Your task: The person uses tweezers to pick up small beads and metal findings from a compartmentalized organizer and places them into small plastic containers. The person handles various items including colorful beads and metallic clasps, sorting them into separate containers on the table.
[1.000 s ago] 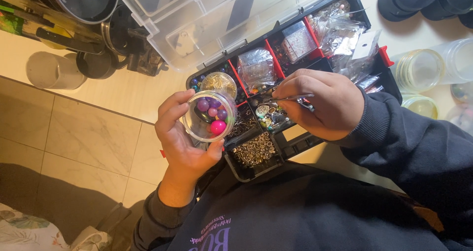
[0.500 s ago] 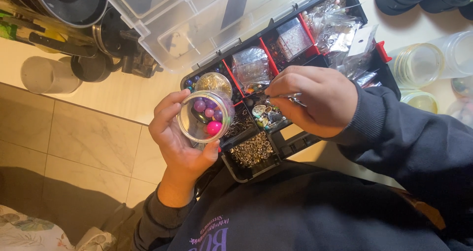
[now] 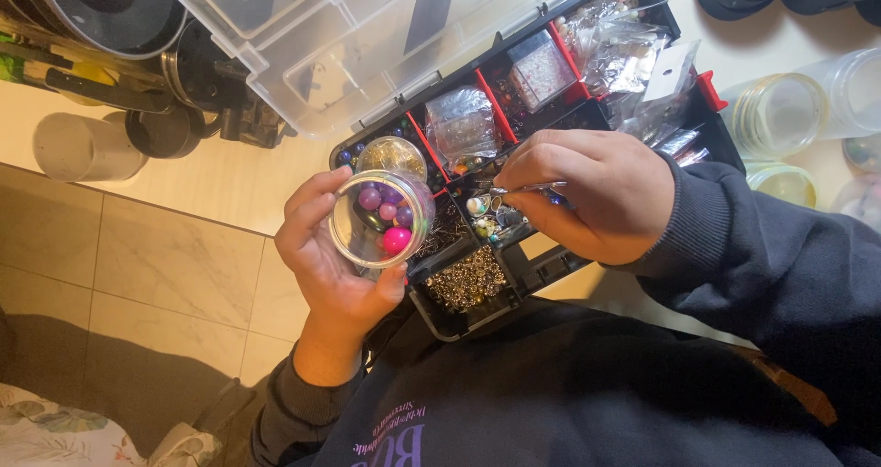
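a home craft corner: a black compartment organizer full of beads and findings sits on a pale table, beside clear jars, above a tiled floor.

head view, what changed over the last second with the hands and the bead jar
The right hand drew its thin metal tool back from the organizer's compartments toward the round clear jar of beads; the left hand tipped the jar slightly. Both grips are unchanged, and the black compartment organizer stayed open on the counter.
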